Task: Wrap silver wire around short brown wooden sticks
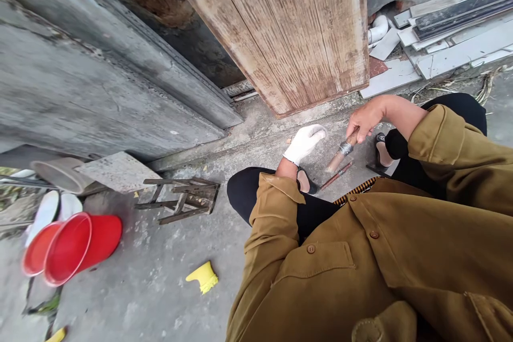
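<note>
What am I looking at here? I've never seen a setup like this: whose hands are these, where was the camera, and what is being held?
There is no machine here, just a person working with their own two hands. The single picture comes from a camera worn on their head, looking down past their chest. The left hand wears a white glove, and I see nothing held in it. The bare right hand grips what looks like a brush, pointing downward. Near its tip, a thin reddish stick appears to lie on the concrete ground. Also about: a large wooden panel ahead, and, to the left, a small wooden stool, red buckets and a yellow item.
</note>
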Demonstrator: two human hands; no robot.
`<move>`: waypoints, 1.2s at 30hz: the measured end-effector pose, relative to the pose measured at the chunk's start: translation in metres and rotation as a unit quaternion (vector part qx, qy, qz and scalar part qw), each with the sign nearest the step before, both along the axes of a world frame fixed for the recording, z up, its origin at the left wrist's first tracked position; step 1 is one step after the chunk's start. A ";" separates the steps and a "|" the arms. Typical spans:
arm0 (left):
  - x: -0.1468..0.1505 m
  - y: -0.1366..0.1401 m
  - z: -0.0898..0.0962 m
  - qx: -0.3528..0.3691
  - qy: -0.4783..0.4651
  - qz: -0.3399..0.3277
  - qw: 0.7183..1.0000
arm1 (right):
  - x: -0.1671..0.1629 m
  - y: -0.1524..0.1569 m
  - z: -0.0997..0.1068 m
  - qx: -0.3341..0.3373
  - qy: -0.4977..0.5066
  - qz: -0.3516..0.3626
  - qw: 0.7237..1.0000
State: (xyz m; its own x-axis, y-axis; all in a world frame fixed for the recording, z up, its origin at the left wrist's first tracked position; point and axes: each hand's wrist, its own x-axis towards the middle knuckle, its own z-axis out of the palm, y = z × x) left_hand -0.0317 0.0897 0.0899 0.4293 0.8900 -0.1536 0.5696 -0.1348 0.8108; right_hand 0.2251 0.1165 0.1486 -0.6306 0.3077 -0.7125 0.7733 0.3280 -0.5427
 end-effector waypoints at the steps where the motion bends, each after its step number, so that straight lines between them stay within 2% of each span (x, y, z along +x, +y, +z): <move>1: -0.001 0.000 -0.001 -0.018 -0.019 -0.002 1.000 | 0.003 -0.001 0.005 -0.026 0.051 -0.025 0.998; 3: -0.001 -0.002 -0.003 -0.055 -0.065 0.000 0.996 | 0.006 -0.002 0.015 -0.015 0.173 -0.135 0.975; 5: 0.001 -0.003 -0.005 -0.084 -0.116 0.008 0.990 | 0.007 -0.002 0.020 0.030 0.286 -0.281 0.916; 7: 0.004 -0.005 -0.005 -0.105 -0.157 0.004 0.982 | 0.006 0.000 0.019 0.058 0.337 -0.394 0.853; 8: 0.005 -0.005 -0.004 -0.114 -0.171 -0.003 0.979 | 0.005 0.002 0.017 0.061 0.341 -0.427 0.835; 10: 0.006 -0.007 -0.001 -0.130 -0.185 -0.021 0.974 | 0.003 0.004 0.011 0.061 0.331 -0.455 0.824; 12: 0.007 -0.008 0.002 -0.139 -0.189 -0.041 0.971 | 0.001 0.007 0.004 0.080 0.305 -0.455 0.833; 15: 0.008 -0.007 0.006 -0.126 -0.172 -0.062 0.975 | -0.003 0.009 -0.004 0.180 0.192 -0.416 0.870; 17: 0.007 -0.005 0.007 -0.093 -0.138 -0.064 0.984 | -0.007 0.010 -0.008 0.260 0.078 -0.342 0.900; 19: 0.005 -0.003 0.008 -0.059 -0.105 -0.061 0.991 | -0.011 0.009 -0.011 0.287 -0.007 -0.245 0.926; 21: 0.001 -0.001 0.007 -0.043 -0.086 -0.068 0.993 | -0.012 0.007 -0.012 0.238 -0.036 -0.160 0.957; 23: -0.002 0.000 0.005 -0.051 -0.085 -0.081 0.992 | -0.010 0.004 -0.012 0.133 -0.033 -0.095 0.986; 25: -0.004 0.000 0.002 -0.080 -0.099 -0.100 0.987 | -0.007 0.000 -0.007 0.021 -0.010 -0.062 0.998; 27: -0.004 -0.001 -0.002 -0.114 -0.137 -0.095 0.979 | -0.002 -0.004 0.002 -0.054 0.046 -0.069 0.995; 29: -0.003 -0.002 -0.004 -0.132 -0.193 -0.059 0.970 | 0.001 -0.006 0.012 -0.063 0.153 -0.128 0.978; 30: -0.002 -0.002 -0.004 -0.135 -0.224 -0.039 0.964 | 0.002 -0.006 0.017 -0.046 0.218 -0.177 0.959; 33: 0.002 -0.003 -0.003 -0.149 -0.279 -0.031 0.948 | 0.004 -0.002 0.022 0.047 0.369 -0.349 0.860; 35: 0.003 -0.004 0.000 -0.163 -0.279 -0.047 0.945 | 0.002 0.004 0.016 0.105 0.381 -0.430 0.812; 36: 0.003 -0.005 0.001 -0.171 -0.275 -0.052 0.945 | 0.002 0.007 0.011 0.129 0.357 -0.453 0.807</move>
State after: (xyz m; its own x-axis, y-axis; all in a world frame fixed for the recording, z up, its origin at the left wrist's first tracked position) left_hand -0.0289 0.0849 0.0912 0.6100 0.7776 -0.1526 0.0484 0.1557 0.9866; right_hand 0.2266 0.1239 0.1601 -0.2840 0.9530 -0.1058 0.2800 -0.0231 -0.9597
